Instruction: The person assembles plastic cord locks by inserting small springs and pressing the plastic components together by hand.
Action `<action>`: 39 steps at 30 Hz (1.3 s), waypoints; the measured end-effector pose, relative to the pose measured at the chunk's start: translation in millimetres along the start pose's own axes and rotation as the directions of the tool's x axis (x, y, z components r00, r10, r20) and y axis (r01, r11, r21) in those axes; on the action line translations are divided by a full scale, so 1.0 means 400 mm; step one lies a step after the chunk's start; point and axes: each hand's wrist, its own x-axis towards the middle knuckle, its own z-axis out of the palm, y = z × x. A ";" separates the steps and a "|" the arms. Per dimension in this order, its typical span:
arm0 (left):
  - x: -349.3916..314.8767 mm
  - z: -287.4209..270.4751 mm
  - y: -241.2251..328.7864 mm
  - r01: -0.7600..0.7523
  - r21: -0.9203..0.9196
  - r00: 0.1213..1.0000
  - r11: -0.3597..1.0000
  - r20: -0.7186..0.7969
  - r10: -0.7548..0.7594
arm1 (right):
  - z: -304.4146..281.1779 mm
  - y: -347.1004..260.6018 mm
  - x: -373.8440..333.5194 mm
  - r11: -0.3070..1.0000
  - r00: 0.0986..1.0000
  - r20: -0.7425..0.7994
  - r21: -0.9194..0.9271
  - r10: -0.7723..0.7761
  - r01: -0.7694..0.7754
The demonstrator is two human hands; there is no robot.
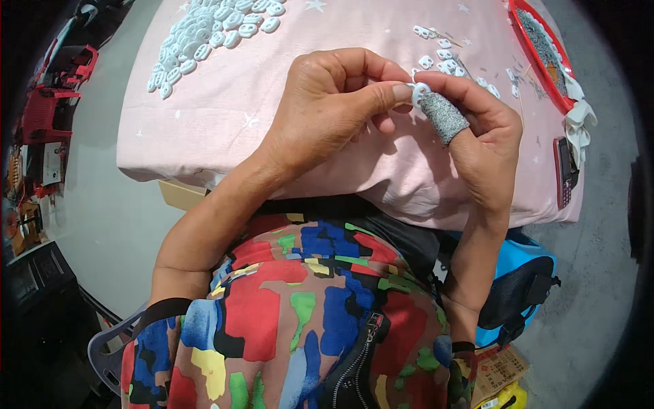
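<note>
Both my hands meet above the pink cloth, pinching one small white plastic piece [418,94] between them. My left hand [334,95] grips its left side with thumb and forefinger. The thumb of my right hand [489,133] is wrapped in a grey speckled sleeve [444,117] and presses the piece from the right, with the forefinger over the top. Fingertips partly cover the piece. Past my right fingers lie several small white parts [447,66]. A heap of white oval plastic pieces [204,37] with holes lies at the far left.
The pink star-patterned cloth [204,136] covers the table. A red tray [560,102] of small grey bits stands at the far right, white material hanging by its near end. A mobile phone [565,174] lies below it. On the floor are a blue bag [533,251] and cardboard [501,368].
</note>
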 end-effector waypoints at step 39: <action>0.015 -0.002 0.002 0.018 -0.059 1.000 0.998 0.005 -0.018 | 0.049 0.011 -0.024 0.803 0.939 -0.108 -0.555 -0.326 0.215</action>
